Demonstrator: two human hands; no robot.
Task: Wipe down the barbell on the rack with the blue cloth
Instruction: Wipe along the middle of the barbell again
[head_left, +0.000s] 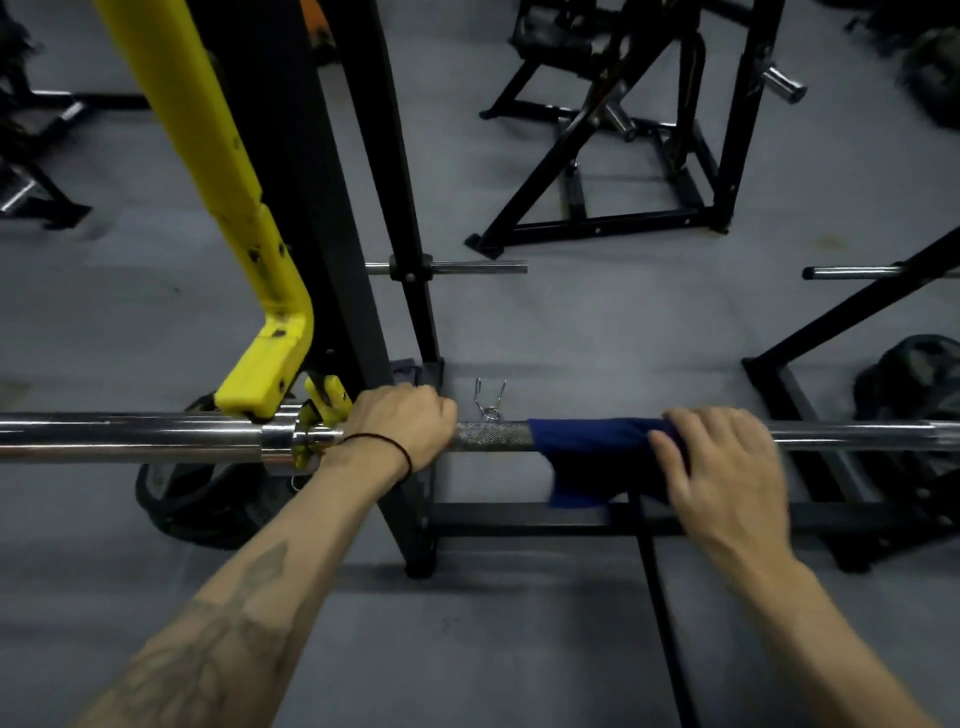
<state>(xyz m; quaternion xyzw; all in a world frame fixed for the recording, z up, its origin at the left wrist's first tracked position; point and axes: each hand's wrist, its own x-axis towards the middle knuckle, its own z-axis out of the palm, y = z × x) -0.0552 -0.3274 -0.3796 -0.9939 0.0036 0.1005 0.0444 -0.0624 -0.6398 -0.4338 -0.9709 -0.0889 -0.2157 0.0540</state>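
A chrome barbell (130, 435) runs left to right across the view, resting on a yellow hook of the black rack (311, 260). My left hand (402, 423) grips the bar just right of the hook, beside the sleeve collar. A blue cloth (587, 452) is draped over the knurled shaft, its loose end hanging below. My right hand (722, 467) holds the cloth wrapped around the bar at the cloth's right end; that hand looks motion-blurred.
A spring collar clip (489, 399) lies on the grey floor behind the bar. A black weight plate (197, 499) sits under the bar at left. Black plate-storage frames (613, 171) stand further back, and a dark bag (914, 379) is at right.
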